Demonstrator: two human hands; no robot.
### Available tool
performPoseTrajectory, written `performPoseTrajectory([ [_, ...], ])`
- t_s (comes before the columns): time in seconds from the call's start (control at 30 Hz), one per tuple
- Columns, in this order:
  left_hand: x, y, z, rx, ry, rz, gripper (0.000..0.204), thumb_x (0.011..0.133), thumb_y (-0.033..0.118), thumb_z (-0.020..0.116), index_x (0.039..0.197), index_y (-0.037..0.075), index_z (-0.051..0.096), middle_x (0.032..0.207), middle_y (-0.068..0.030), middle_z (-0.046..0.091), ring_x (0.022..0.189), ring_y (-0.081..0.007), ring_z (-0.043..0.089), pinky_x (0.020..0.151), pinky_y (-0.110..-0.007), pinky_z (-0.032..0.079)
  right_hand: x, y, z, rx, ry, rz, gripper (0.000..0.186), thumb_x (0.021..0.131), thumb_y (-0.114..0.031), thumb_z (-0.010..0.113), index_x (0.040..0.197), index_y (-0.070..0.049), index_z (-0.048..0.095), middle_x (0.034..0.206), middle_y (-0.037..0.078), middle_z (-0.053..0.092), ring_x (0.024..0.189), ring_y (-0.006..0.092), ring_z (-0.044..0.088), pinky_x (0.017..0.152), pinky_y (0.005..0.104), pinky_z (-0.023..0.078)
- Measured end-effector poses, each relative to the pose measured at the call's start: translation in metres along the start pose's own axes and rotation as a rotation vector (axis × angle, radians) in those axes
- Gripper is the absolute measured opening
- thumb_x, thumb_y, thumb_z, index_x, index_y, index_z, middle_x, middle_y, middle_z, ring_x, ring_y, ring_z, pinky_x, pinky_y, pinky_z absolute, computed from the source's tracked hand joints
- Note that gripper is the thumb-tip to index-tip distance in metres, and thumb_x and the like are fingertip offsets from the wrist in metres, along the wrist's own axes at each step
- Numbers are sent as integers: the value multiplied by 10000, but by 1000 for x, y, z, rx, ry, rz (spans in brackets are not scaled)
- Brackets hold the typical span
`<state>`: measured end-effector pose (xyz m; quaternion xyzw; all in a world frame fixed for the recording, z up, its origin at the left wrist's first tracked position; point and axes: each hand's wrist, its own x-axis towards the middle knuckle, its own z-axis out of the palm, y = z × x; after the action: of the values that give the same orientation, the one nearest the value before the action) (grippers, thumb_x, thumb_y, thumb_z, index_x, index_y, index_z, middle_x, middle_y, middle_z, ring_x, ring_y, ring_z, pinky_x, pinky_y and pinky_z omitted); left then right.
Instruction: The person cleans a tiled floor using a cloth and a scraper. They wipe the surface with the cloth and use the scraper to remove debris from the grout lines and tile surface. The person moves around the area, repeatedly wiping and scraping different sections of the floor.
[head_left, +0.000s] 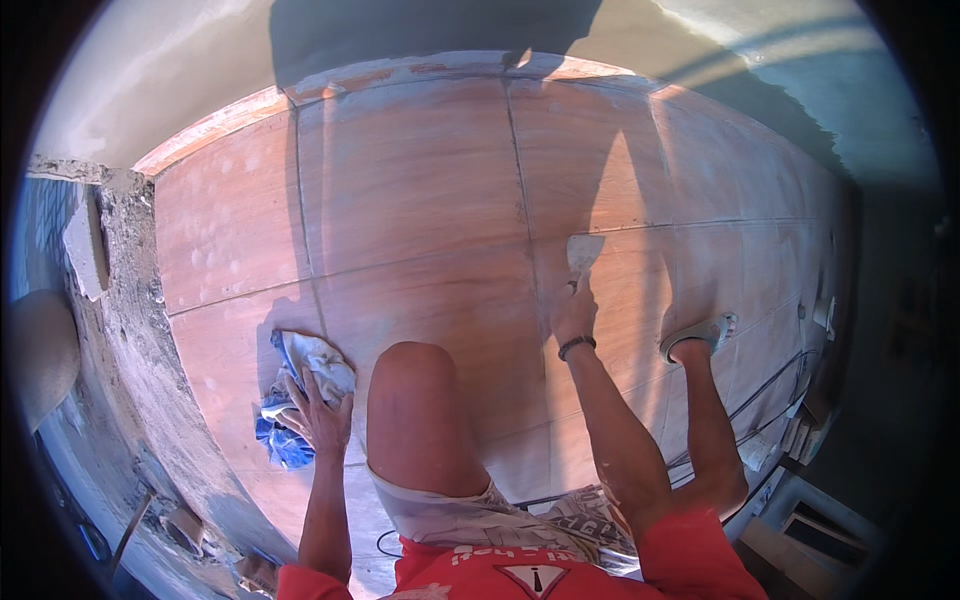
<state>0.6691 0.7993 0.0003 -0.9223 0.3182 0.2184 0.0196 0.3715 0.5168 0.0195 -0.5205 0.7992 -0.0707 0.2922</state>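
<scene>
My left hand (322, 412) rests with spread fingers on a crumpled blue and white cloth (318, 362), which lies on the tiled floor (420, 200) left of my bent knee. Out ahead on the right, my right hand (573, 312) is wrapped round the handle of a putty knife (584, 252). Its broad pale blade sits over the floor close to a joint between the tiles. Reddish-brown tiles with whitish, dusty smears and dark joints spread out under both hands. Whether the blade touches the floor I cannot tell.
A grey plastered wall (680, 40) borders the far side. At the left runs a rough concrete edge (135, 270) with a broken slab piece (86, 245) on it. My sandalled foot (705, 336) stands at the right. Dark cables (760, 392) trail nearby.
</scene>
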Motion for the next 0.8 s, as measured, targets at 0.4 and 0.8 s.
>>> performPoseTrajectory([
  [0.4, 19, 11, -13, -603, 178, 531, 705, 735, 5, 708, 1393, 0, 457, 1291, -296, 505, 1174, -506, 509, 1010, -524, 416, -4, 63, -99, 765, 148, -73, 506, 965, -178, 447, 1453, -42, 452, 738, -11, 501, 563, 68, 458, 431, 204, 371],
  [0.8, -140, 368, 87, -404, -386, 1638, 831, 771, 150, 726, 1499, 191, 326, 1422, -279, 375, 1127, -458, 565, 931, -493, 487, -11, 194, -218, 607, 786, -121, 483, 1006, -247, 481, 1467, -107, 447, 707, 25, 517, 422, 37, 372, 345, 192, 257],
])
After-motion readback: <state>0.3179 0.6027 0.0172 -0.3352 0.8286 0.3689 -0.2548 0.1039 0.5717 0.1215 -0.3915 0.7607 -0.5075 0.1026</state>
